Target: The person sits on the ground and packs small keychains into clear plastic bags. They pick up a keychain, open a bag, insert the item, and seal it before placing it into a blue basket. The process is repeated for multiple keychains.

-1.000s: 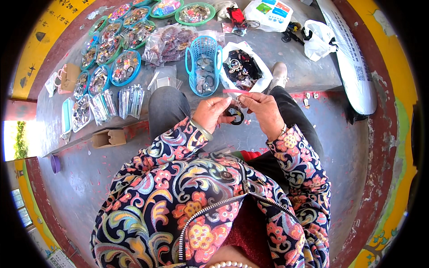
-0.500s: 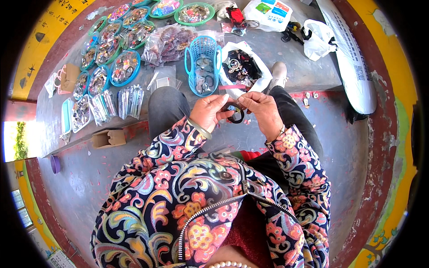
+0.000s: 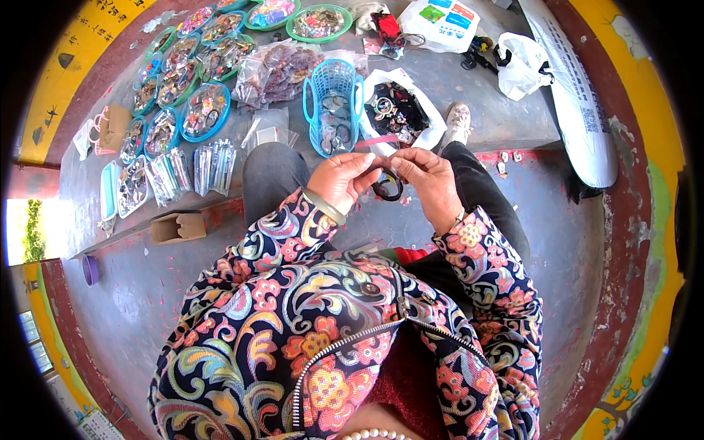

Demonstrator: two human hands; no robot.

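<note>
In front of my knees, my left hand (image 3: 339, 180) and my right hand (image 3: 427, 182) come close together, thumbs and forefingers pinched. Between them is a small clear plastic bag with a pinkish-red strip (image 3: 376, 140) along its top. A black ring-shaped hair tie (image 3: 389, 192) hangs just below the fingertips; whether it lies inside the bag I cannot tell. Just beyond my hands stands a blue plastic basket (image 3: 320, 110) with bagged hair ties in it. To its right, a white bag (image 3: 435, 117) lies open, full of dark hair ties with small ornaments.
Several round trays (image 3: 202, 136) of small packets fill the platform's left side. Bundles of clear packets (image 3: 214, 167) lie near its edge, above a cardboard box (image 3: 178, 227). Clear bags of reddish-brown items (image 3: 282, 77) lie behind the basket. A white plastic bag (image 3: 522, 70) sits at the right.
My fingertips have drawn closer together at the bag, and its strip has tilted and shifted slightly left. The hair tie hangs from much the same spot. My right foot has turned a little.
</note>
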